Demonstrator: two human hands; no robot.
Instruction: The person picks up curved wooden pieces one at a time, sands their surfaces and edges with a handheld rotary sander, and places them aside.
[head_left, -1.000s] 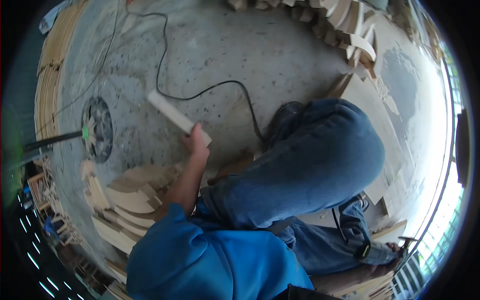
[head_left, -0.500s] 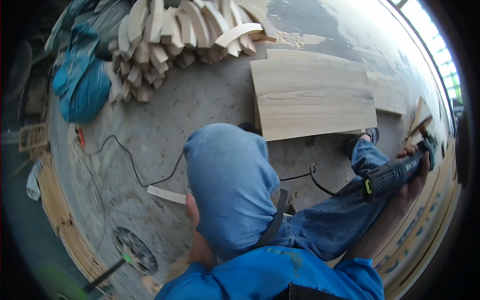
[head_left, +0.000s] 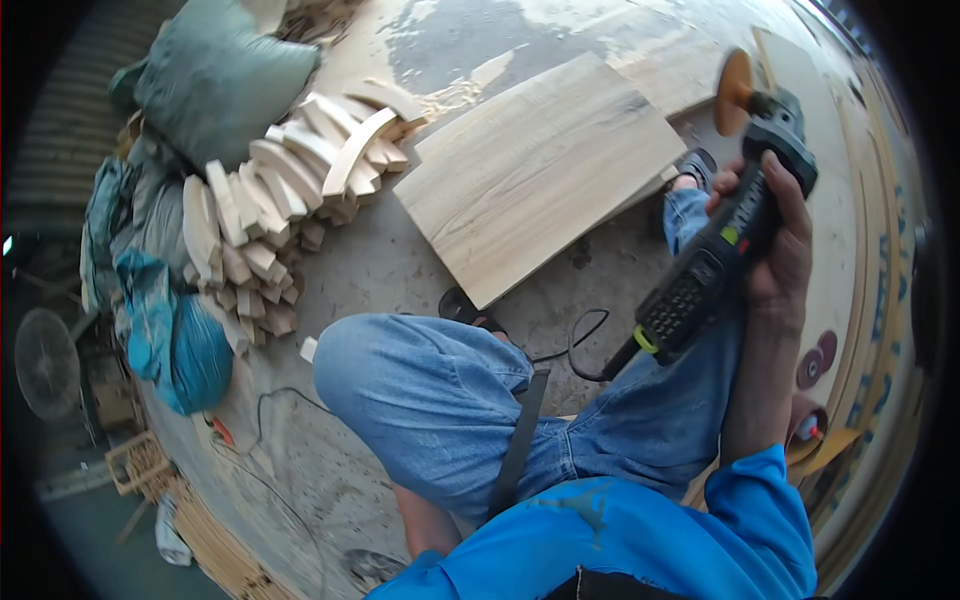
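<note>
Head view. A wide board with dark grain lines is shown on the floor. Of the two hands, only the right hand is exposed; it is seen to the right of the wide board, on the person's side, closed around the body of a dark angle grinder. The tool is held at a slant, its rear end pointed toward the person, its orange-brown disc raised beyond the board's right corner. A black cord is looped between the tool's rear end and the wide board's near edge. The left forearm is visible on the person's side of the wide board, but the left hand is hidden by the raised knee; whether anything is gripped by it cannot be told. A small pale wooden end is exposed past the knee, to the left of the wide board and nearer the person. Curved wooden pieces are heaped to the left of the wide board; farther left, a blue sack is seen. Reddish-brown discs are laid to the right of the wide board, nearer the person.
</note>
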